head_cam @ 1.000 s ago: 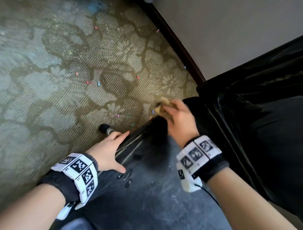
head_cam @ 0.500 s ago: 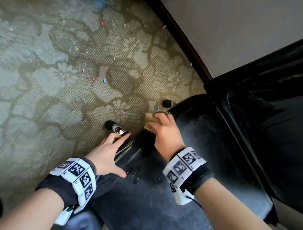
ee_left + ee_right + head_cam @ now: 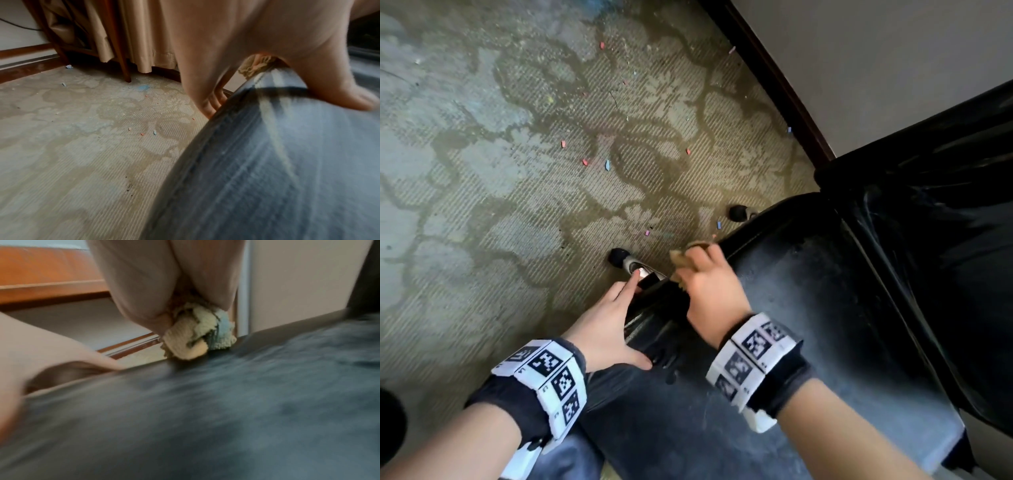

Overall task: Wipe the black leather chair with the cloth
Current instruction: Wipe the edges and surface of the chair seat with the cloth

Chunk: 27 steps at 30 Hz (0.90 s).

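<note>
Our right hand [image 3: 711,291] grips the bunched, nubby yellow cloth [image 3: 197,335] at the left edge of the black leather chair [image 3: 825,308] seat. Our left hand [image 3: 607,329] lies flat, fingers straight, bracing that rounded edge just nearer to us. We judge the cloth could slide off the smooth, dusty, slightly glossy leather onto the patterned carpet [image 3: 500,222], littered with colored crumbs, if pushed past the edge.
</note>
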### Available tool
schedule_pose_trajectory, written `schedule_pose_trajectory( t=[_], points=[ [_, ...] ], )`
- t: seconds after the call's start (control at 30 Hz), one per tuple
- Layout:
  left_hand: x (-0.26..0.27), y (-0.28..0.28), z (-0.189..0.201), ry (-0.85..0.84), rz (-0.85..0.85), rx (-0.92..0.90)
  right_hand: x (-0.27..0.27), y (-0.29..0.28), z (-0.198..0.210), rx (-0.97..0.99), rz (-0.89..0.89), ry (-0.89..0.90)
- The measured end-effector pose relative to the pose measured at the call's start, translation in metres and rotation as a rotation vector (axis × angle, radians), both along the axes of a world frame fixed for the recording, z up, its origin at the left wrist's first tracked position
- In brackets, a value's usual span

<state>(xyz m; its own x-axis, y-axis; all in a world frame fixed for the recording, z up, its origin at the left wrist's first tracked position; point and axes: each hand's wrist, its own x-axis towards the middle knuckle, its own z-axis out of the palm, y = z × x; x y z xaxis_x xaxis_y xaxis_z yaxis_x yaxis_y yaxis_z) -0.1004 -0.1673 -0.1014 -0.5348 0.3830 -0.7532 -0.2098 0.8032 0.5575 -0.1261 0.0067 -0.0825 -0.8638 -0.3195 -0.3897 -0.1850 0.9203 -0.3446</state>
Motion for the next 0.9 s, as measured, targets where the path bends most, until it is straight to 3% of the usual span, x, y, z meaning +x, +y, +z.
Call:
schedule_pose_trajectory(
  t=[0.23, 0.33, 0.4, 0.5, 0.63, 0.77, 0.9],
  points=[
    [0.003, -0.002, -0.001, -0.028, 0.035, 0.013, 0.031, -0.031, 0.006, -0.165, 0.116, -0.079],
    [0.001, -0.001, 0.012, 0.052, 0.071, 0.000, 0.018, -0.022, 0.016, -0.360, -0.115, -0.091],
    [-0.004, 0.001, 0.027, 0.206, 0.151, -0.014, 0.003, -0.011, 0.021, -0.354, -0.333, -0.117],
    [-0.015, 0.011, 0.043, 0.407, 0.191, 0.110, 0.001, -0.014, 0.022, -0.347, -0.358, -0.127],
    [-0.018, 0.025, 0.040, 0.289, 0.142, 0.188, 0.019, -0.014, 0.021, -0.343, -0.376, -0.260],
    [-0.013, 0.031, 0.035, 0.283, 0.189, 0.168, 0.005, 0.006, 0.024, -0.623, -0.590, -0.446],
    [-0.024, 0.049, 0.023, 0.302, 0.261, 0.147, -0.008, 0.029, 0.024, -0.597, -0.776, -0.234]
  ],
)
